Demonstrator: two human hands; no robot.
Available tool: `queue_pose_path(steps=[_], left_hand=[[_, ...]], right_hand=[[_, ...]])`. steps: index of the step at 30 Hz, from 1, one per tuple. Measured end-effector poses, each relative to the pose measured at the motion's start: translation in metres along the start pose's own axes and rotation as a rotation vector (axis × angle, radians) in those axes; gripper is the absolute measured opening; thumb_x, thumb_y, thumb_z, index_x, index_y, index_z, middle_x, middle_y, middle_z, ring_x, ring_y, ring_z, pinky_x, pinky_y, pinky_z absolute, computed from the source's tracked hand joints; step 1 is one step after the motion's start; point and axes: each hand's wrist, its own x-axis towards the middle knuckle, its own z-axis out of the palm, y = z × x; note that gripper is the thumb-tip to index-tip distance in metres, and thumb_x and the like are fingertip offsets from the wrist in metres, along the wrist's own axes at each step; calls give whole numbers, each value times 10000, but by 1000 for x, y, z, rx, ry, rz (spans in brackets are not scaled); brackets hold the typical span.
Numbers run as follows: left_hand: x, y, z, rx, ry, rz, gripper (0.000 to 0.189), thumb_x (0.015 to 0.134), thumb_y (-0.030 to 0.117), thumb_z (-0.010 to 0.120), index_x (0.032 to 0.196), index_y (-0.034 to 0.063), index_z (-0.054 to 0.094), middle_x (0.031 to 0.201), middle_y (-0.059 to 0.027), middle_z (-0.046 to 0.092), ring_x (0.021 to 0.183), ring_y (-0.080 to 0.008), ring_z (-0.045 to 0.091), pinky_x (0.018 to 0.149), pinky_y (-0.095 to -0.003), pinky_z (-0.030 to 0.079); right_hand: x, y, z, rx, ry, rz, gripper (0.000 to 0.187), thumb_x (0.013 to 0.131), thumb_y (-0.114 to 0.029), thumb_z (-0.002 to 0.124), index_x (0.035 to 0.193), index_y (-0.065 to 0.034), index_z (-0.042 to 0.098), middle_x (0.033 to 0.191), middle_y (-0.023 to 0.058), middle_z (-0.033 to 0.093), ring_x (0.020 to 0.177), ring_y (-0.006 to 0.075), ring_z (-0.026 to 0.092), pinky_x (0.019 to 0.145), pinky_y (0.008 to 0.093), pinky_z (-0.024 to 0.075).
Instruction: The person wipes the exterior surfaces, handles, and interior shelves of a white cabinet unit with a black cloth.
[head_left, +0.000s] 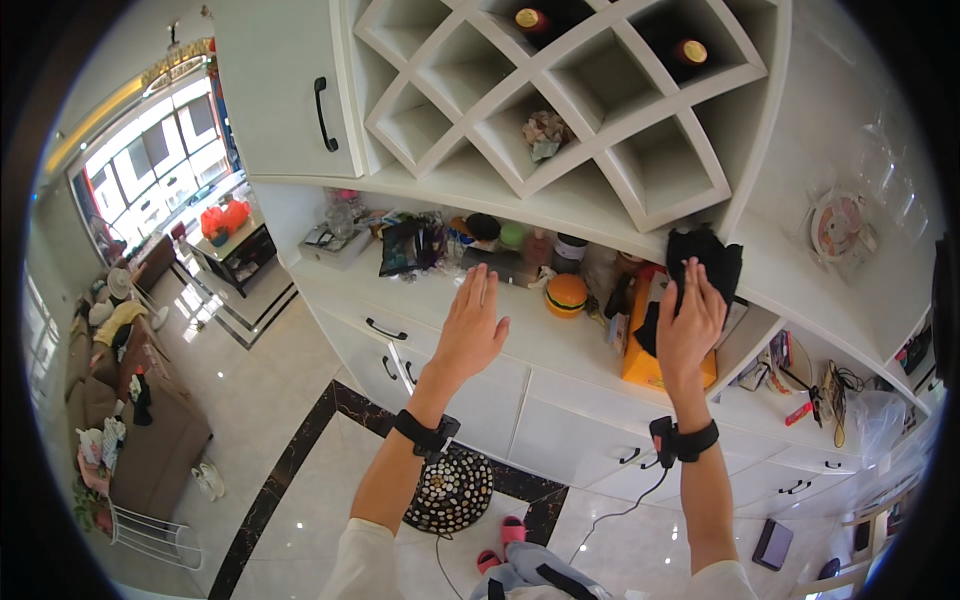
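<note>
My left hand is stretched out flat in front of a white cabinet shelf, palm down, thumb apart and holding nothing. Just beyond its fingertips lies a dark grey box. A hamburger-shaped container sits to its right. My right hand, also outstretched, overlaps a black cloth item draped over a yellow box. Whether the palm touches the cloth cannot be seen. Each wrist wears a black strap with a small device.
Above is a diamond-lattice wine rack with bottles and crumpled paper. Jars, packets and a glass crowd the shelf's back. Cables lie in the right compartment. Below stands a round pebble-patterned stool; a brown sofa is left.
</note>
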Motion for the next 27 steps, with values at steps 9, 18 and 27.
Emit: queue_pose_path(steps=[9, 18, 27], left_hand=[[38, -76, -35, 113, -46, 87, 674, 846, 171, 641, 1406, -25, 320, 1485, -235, 242, 1375, -394, 253, 1113, -446, 296], [18, -220, -96, 209, -4, -165, 606, 844, 134, 636, 1363, -26, 365, 1451, -246, 273, 1317, -423, 305, 1081, -476, 320], [20, -329, -103, 110, 3, -48, 608, 832, 128, 648, 1353, -26, 376, 1434, -257, 284, 1306, -435, 311, 1080, -479, 321]], right_hand=[[28, -128, 72, 249, -32, -111, 324, 801, -170, 647, 1059, 26, 664, 1155, 130, 655, 1132, 251, 578, 970, 398, 408], [62, -287, 160, 324, -125, -155, 464, 747, -193, 671, 1120, 76, 606, 1135, 162, 602, 1129, 284, 519, 994, 416, 373], [62, -377, 195, 242, -29, -51, 404, 782, -164, 651, 1119, 55, 615, 1137, 121, 613, 1117, 248, 535, 957, 409, 375]])
